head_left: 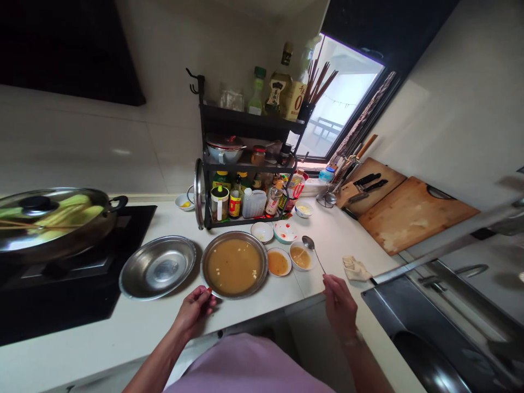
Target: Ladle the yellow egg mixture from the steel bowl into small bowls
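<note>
A round metal basin (205,281) of brown broth with small pale bits stands on the counter. My left hand (195,307) is at its near left edge, thumb on the rim and fingers curled beside it. In my right hand (340,305) is the thin handle of a metal ladle (308,243). The ladle's head hovers at the back edge of a small bowl of light brown liquid (301,256). Beside that bowl sits another with orange-brown sauce (279,263). An empty metal basin (160,268) lies left of the broth.
A lidded wok (53,224) with green leaves inside sits on the black stove (82,284). Behind the basins rises a black rack (254,164) with bottles and jars. A cloth (355,268), cutting boards (413,213) and the sink (393,305) are at right.
</note>
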The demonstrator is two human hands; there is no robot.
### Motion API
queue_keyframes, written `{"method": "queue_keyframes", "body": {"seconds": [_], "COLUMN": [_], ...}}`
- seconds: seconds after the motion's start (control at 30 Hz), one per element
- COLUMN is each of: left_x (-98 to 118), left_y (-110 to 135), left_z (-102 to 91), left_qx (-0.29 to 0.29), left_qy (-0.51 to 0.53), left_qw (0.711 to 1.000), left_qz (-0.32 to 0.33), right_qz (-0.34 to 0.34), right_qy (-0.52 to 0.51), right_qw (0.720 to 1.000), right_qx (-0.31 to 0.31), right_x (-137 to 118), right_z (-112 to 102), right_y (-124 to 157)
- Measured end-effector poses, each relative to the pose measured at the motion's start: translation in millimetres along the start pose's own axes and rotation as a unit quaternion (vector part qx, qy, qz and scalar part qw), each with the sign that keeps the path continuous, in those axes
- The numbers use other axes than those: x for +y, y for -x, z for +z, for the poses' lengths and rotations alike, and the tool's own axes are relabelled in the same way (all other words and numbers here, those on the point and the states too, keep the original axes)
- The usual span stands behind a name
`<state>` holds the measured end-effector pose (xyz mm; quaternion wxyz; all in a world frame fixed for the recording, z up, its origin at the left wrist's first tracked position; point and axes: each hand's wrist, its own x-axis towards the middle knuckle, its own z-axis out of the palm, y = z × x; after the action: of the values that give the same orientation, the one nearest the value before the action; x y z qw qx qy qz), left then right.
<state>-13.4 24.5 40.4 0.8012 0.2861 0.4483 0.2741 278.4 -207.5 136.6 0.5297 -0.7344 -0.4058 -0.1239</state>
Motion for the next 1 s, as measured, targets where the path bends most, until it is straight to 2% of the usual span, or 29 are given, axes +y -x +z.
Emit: {"method": "queue_keyframes", "body": {"seconds": [0.1,0.23,0.37,0.5,0.63,0.77,0.87,1.0], "left_x": [0,-1,-2,-3,-3,-1,0,2], "left_y": [0,0,-1,-3,-3,-1,0,2], "left_z": [-0.1,-0.8,-2.2,-3.5,-3.4,-1.9,-0.6,0.5], "left_qx": [-0.001,-0.002,0.004,-0.001,-0.008,-0.008,-0.006,-0.001], "left_qy": [-0.002,-0.007,-0.011,-0.008,-0.007,-0.008,-0.009,-0.008], "left_qw": [1.0,1.0,1.0,1.0,1.0,1.0,1.0,1.0], "left_qz": [0.0,0.0,-0.002,0.0,0.007,0.008,0.004,0.002], "right_qz": [0.008,0.082,0.108,0.161,0.251,0.319,0.349,0.353], "right_qy": [-0.029,-0.11,-0.182,-0.196,-0.21,-0.259,-0.283,-0.287], "right_qw": [1.0,0.99,0.974,0.962,0.944,0.911,0.893,0.889], "right_qx": [-0.007,-0.022,-0.079,-0.104,-0.048,0.02,0.042,0.052], "right_x": [-16,-30,-32,-31,-32,-33,-34,-36], "right_z": [12,43,74,89,94,93,88,78], "right_y": [6,20,34,43,42,32,25,16]}}
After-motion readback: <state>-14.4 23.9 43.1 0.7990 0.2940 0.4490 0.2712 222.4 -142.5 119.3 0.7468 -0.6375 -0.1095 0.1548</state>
